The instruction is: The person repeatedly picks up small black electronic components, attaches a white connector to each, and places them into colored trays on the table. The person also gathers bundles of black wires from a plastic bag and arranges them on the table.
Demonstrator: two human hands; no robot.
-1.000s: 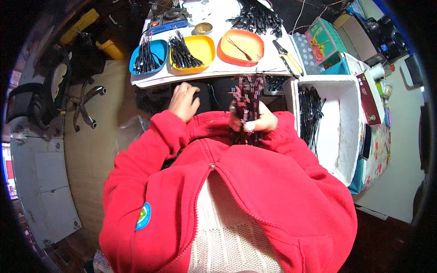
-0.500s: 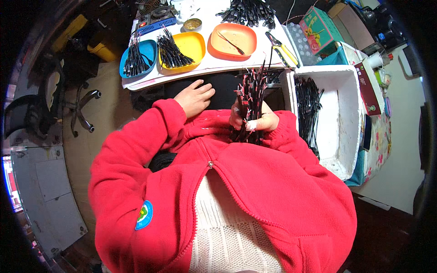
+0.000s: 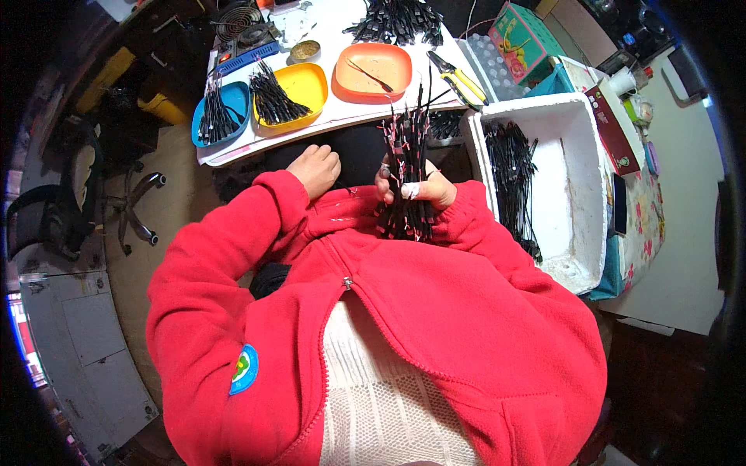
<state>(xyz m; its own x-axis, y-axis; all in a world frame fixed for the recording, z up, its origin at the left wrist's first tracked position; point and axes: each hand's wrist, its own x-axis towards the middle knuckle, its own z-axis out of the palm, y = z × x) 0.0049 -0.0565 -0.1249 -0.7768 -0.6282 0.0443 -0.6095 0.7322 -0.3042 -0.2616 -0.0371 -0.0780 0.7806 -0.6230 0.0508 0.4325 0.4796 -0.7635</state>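
Right hand [image 3: 426, 192] wrapped round a bundle of black leads [image 3: 406, 151], left hand [image 3: 316, 171] apart

Fingers and thumb of the right hand curl firmly about the bundle's lower half, the thumb across its near face and fingertips showing at its left edge. The bundle's long axis runs from the front of the red jacket [image 3: 435, 279] out toward the desk [image 3: 334, 118], with a few longer leads leaning right at the far end. How steeply it tips upward cannot be told from this single view. Thin pinkish ends stick out along its upper part.

To the left of the bundle, with a clear gap between, the left hand rests with back uppermost and fingers loosely bent; nothing shows in its grip, and its palm is hidden.

Farther out, the orange tray [image 3: 392, 62] sits beyond the bundle's far tips, holding one lead. The yellow tray [image 3: 309, 78] and the blue tray [image 3: 235, 93] stand to its left, each with a fanned cluster. Yellow-handled cutters [image 3: 466, 88] lie ahead and rightward. Just right of the right hand, a white box [image 3: 575, 260] holds more leads along its left side.
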